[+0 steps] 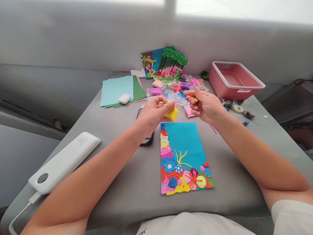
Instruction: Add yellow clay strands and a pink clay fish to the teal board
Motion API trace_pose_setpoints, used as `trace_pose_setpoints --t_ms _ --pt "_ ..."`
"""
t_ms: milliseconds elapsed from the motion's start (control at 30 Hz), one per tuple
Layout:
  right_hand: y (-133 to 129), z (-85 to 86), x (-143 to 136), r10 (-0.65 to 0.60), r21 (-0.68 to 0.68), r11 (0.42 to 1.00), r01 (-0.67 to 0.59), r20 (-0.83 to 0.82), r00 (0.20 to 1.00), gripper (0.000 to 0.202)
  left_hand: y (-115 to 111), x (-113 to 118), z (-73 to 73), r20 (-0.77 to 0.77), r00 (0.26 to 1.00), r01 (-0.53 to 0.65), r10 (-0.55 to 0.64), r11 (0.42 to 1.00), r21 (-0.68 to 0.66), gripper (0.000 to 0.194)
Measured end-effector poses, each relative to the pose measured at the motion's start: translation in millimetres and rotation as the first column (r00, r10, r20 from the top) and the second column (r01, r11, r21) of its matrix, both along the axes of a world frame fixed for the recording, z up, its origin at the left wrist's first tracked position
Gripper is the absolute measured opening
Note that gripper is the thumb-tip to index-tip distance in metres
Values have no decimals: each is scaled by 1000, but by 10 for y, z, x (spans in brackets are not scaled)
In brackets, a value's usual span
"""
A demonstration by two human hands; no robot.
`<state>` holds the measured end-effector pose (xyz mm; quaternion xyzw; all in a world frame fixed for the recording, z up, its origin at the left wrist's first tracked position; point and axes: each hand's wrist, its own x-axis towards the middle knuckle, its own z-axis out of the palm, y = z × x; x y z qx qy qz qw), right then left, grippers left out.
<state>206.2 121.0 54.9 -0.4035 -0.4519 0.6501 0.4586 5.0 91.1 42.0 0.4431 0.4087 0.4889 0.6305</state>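
Observation:
My left hand grips a small packet of yellow modelling clay above the far edge of the picture card. In my right hand, thumb and fingers pinch a small piece of yellow clay. Below both hands lies a blue card, its left side and bottom covered with colourful clay dots, flowers and balls. Thin yellow clay strands branch across its middle. A pink clay packet rests on the table beside my right hand.
Several clay packets lie behind my hands, before two decorated pictures. A pink basket stands at the back right. Coloured paper sheets bear a white case. A phone and a white power bank are at left.

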Motion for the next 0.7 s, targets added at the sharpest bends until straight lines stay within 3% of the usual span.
trace_pose_setpoints --t_ms 100,167,233,400,567,700 --pt "-28 -40 -9 93 59 993 -100 106 990 55 -19 8 3 -9 1000 0 0 1000 8 54" --pt "-50 -66 -15 119 138 978 -157 250 961 53 -33 15 11 -23 1000 1 -1 1000 11 56" --pt "-65 -79 -14 67 222 963 -153 355 933 47 -41 17 19 -50 999 7 -7 1000 15 57" --pt "-80 -42 4 -94 387 919 -79 409 908 41 -46 11 7 -126 991 54 -48 998 41 54" --pt "-104 -8 11 -168 547 818 -179 523 835 41 -79 15 -13 -222 972 -24 75 974 224 41" --pt "-92 -69 -13 -186 563 813 -151 495 849 41 -84 19 -9 -239 951 -114 194 944 309 33"
